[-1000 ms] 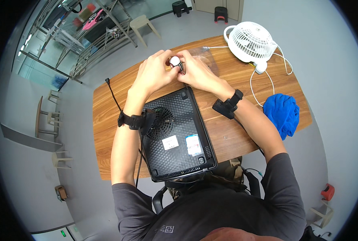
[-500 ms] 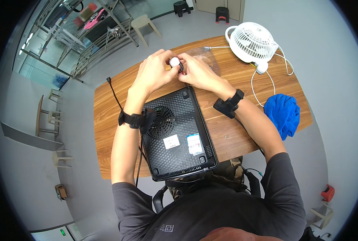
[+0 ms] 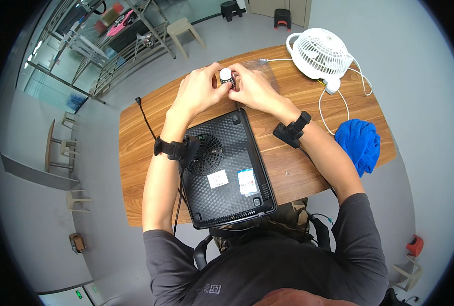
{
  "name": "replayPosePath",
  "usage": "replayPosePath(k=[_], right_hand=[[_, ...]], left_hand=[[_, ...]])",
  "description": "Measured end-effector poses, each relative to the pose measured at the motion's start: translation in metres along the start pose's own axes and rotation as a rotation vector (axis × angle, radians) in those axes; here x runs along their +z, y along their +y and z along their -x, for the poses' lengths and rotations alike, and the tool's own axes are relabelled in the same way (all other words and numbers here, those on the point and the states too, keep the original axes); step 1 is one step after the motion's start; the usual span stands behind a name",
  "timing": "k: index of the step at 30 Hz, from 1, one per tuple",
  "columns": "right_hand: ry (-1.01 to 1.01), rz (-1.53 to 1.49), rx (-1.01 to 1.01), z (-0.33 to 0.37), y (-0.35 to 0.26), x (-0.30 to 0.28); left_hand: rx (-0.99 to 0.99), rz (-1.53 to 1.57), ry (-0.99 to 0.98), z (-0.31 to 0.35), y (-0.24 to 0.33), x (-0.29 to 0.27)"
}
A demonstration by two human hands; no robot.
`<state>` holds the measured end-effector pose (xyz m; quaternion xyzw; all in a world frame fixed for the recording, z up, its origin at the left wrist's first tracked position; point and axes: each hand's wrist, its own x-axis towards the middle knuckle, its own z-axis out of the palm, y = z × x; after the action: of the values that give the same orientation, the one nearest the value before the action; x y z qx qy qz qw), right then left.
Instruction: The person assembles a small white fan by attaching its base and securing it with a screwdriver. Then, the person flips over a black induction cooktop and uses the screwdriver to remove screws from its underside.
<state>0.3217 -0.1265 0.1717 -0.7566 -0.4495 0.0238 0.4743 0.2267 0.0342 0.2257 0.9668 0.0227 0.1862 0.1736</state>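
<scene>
Near the table's far edge, my left hand (image 3: pixel 197 91) and my right hand (image 3: pixel 253 90) meet around a small object with a white rounded end and a dark, dotted body (image 3: pixel 226 76). Fingertips and thumbs of both hands pinch it from either side; its exact kind is not clear. Below my hands lies a flat black laptop cooling pad (image 3: pixel 234 148), its textured face up, with a round fan grille (image 3: pixel 205 154) and two labels. My forearms, with black straps at the wrists, reach past both its sides.
A white fan (image 3: pixel 316 56) with a looping cord stands at the far right, above a bunched blue cloth (image 3: pixel 358 145). Clear plastic (image 3: pixel 268 76) lies behind my right hand. A black cable plug (image 3: pixel 138 101) rests at left; tiny metal pieces (image 3: pixel 288 173) lie right of the pad.
The small object has turned slightly between my fingers, its white end tipping up and a bit to the right. Both hands have shifted slightly.
</scene>
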Motion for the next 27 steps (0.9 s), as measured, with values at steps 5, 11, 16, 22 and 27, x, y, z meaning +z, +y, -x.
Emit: replayPosePath(k=[5, 11, 16, 22, 27], right_hand=[[0.076, 0.019, -0.110, 0.001, 0.015, 0.017], [-0.001, 0.076, -0.161, -0.002, 0.023, 0.013], [-0.035, -0.087, -0.100, -0.001, 0.018, 0.010], [0.028, -0.004, -0.136, -0.001, 0.012, 0.006], [0.001, 0.003, -0.059, 0.000, 0.013, 0.000]], left_hand=[[-0.010, -0.074, -0.012, 0.000, 0.006, -0.003], [-0.051, -0.041, 0.047, 0.002, 0.011, -0.002], [0.072, -0.007, 0.078, 0.003, -0.002, 0.002], [-0.049, -0.069, 0.056, -0.003, 0.000, 0.008], [-0.033, 0.039, -0.013, 0.002, -0.001, 0.003]])
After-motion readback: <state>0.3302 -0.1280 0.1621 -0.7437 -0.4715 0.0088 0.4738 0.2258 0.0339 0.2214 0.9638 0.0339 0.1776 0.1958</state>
